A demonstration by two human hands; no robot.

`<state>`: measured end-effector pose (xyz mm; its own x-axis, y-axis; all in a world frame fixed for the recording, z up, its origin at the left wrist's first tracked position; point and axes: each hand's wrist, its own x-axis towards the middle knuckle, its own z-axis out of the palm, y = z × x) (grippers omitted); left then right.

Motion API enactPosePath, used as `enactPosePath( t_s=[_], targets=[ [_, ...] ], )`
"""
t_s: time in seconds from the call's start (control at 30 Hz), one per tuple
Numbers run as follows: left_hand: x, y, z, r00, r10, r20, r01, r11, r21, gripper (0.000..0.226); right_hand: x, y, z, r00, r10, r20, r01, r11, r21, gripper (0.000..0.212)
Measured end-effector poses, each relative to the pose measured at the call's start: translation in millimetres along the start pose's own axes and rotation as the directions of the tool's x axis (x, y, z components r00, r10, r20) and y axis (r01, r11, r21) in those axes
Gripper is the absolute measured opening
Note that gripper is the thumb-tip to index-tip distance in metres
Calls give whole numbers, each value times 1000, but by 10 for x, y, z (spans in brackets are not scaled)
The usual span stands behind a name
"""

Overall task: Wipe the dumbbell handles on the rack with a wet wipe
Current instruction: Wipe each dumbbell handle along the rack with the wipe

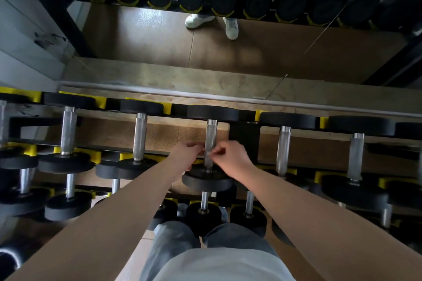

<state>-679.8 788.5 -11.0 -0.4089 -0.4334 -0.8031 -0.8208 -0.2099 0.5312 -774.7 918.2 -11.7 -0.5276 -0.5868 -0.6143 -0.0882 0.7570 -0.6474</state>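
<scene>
A row of black dumbbells with knurled silver handles lies across the top tier of the rack (244,134). Both my hands are at the middle dumbbell's handle (211,134). A thin pale wet wipe (209,154) is wrapped around the lower part of that handle. My left hand (188,155) has curled fingers on the wipe from the left. My right hand (230,157) pinches the wipe from the right. The handle's upper half is bare.
Neighbouring handles stand at left (139,137) and right (283,148). Lower tiers hold smaller dumbbells (203,214) near my knees. A mirror behind the rack reflects dumbbells and white shoes (231,27). Yellow cradles (98,155) line the rails.
</scene>
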Motion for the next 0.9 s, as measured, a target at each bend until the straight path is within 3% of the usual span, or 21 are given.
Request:
enactPosePath(
  t_s=[0.07, 0.13, 0.23, 0.33, 0.4, 0.47, 0.53, 0.6, 0.67, 0.73, 0.83, 0.9],
  targets=[
    [-8, -22, -4, 1000, 2, -3, -2, 1000, -3, 28, -100, 61, 93, 997, -22, 79, 32, 992, -126, 7],
    [-7, -46, -13, 1000, 1, 2, -1, 999, -32, 28, -138, 61, 124, 997, -59, 44, 65, 986, -151, 5],
    [-4, -51, -21, 1000, -18, 4, 18, 998, -62, 26, -49, -38, 67, 978, -176, -113, 159, 976, -148, 14],
    [3, -41, -27, 997, -72, 15, 73, 992, -100, 23, 133, -156, -31, 912, -260, -317, 224, 964, -144, 20],
    [1, -37, -29, 997, -80, 24, 82, 990, -118, 22, 203, -175, -84, 875, -300, -380, 243, 951, -193, 22],
    [-1, -46, -37, 996, -86, 16, 87, 989, -121, 21, 192, -107, -108, 854, -415, -313, 326, 896, -300, 20],
    [-2, -56, -48, 996, -89, 10, 89, 986, -141, 21, 113, 6, -90, 848, -518, -111, 433, 798, -418, 18],
    [3, -76, -63, 995, -94, 13, 95, 981, -167, 22, 13, 96, -77, 853, -503, 142, 505, 722, -472, 19],
    [6, -89, -77, 996, -91, 16, 93, 976, -196, 23, -8, 120, -89, 839, -473, 269, 542, 686, -485, 19],
    [0, -93, -82, 996, -91, 15, 92, 974, -208, 22, 48, 49, -130, 847, -505, 168, 514, 693, -506, 18],
    [-6, -89, -70, 995, -96, 12, 97, 974, -203, 19, 187, -118, -170, 811, -569, -137, 390, 700, -599, 20],
    [-8, -84, -56, 994, -105, 8, 104, 973, -204, 17, 213, -195, -127, 802, -573, -170, 343, 674, -654, 19]
  ],
)
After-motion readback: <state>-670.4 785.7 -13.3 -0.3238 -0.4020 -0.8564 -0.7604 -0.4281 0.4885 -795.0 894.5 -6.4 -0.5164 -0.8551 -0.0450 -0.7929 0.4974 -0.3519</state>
